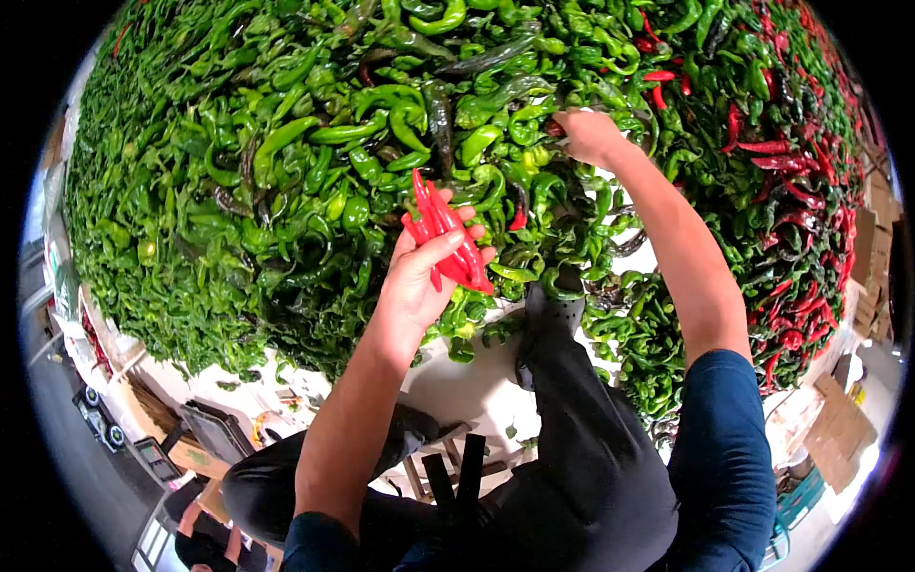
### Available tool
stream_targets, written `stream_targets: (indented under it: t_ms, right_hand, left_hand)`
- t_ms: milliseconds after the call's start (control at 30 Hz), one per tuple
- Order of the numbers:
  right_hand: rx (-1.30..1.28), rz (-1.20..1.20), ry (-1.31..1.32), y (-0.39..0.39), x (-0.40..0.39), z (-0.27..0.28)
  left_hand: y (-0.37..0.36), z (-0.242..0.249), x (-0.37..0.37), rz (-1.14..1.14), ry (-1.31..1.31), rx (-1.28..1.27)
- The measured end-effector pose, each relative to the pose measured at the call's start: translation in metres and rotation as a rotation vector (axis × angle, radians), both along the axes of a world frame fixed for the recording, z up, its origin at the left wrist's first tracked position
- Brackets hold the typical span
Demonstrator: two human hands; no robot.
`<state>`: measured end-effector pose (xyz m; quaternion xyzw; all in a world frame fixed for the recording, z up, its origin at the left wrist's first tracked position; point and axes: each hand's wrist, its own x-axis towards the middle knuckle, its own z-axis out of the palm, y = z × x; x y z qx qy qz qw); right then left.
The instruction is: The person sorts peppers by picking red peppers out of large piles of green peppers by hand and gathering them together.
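Note:
Several long red chili peppers (446, 234) lie bunched in my left hand (419, 276), the thumb pressed across them and the fingers curled behind. That hand is held above the pile of green peppers (286, 143). Farther forward and to the right, my right hand (596, 138) reaches down into the pile with its fingers closed. A dark red pepper (555, 128) shows at its fingertips, mostly hidden by them. Near my left hand, a partly red, partly dark pepper (519, 208) lies among the green ones.
Red peppers (796, 181) are mixed in along the pile's right side. My shoe (556, 310) stands at the pile's near edge on a pale surface (467, 377). Cardboard (839, 434) lies at the lower right. Another person (205, 543) is at the lower left.

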<state>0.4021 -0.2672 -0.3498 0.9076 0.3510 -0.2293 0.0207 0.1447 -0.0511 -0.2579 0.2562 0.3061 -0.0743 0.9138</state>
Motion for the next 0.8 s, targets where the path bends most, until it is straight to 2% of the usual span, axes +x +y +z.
stream_targets:
  t_ms: [100, 200, 233, 367, 433, 533, 567, 600, 733, 800]
  right_hand:
    - [0.046, -0.020, -0.095, -0.014, -0.009, -0.019]
    - [0.125, -0.143, -0.048, -0.023, -0.019, -0.012]
    - [0.099, -0.202, -0.054, -0.024, -0.025, -0.002]
    - [0.263, -0.205, -0.051, -0.046, -0.026, 0.023]
    - [0.265, -0.351, 0.238, -0.055, -0.024, 0.047]
    - [0.677, -0.703, 0.863, -0.054, -0.047, 0.087]
    - [0.917, -0.772, 1.071, -0.051, -0.059, 0.090]
    - [1.039, -0.817, 1.208, -0.042, -0.073, 0.103]
    - [1.233, -0.963, 1.578, -0.005, -0.119, 0.107]
    - [1.278, -1.057, 1.629, 0.010, -0.135, 0.104]
  left_hand:
    - [0.001, -0.004, -0.005, 0.036, -0.015, -0.073]
    - [0.001, -0.003, -0.007, 0.085, -0.022, -0.179]
    - [0.001, -0.003, -0.008, 0.068, -0.042, -0.164]
    - [0.004, 0.000, -0.007, 0.016, -0.087, -0.112]
    - [0.004, 0.003, -0.005, 0.000, -0.097, -0.088]
    - [0.003, 0.002, 0.000, -0.006, -0.109, -0.091]
    - [0.001, 0.001, 0.002, -0.008, -0.113, -0.093]
    - [0.000, 0.000, 0.004, -0.013, -0.111, -0.096]
    - [-0.007, 0.000, 0.008, -0.013, -0.112, -0.082]
    - [-0.006, -0.001, 0.009, -0.025, -0.120, -0.068]
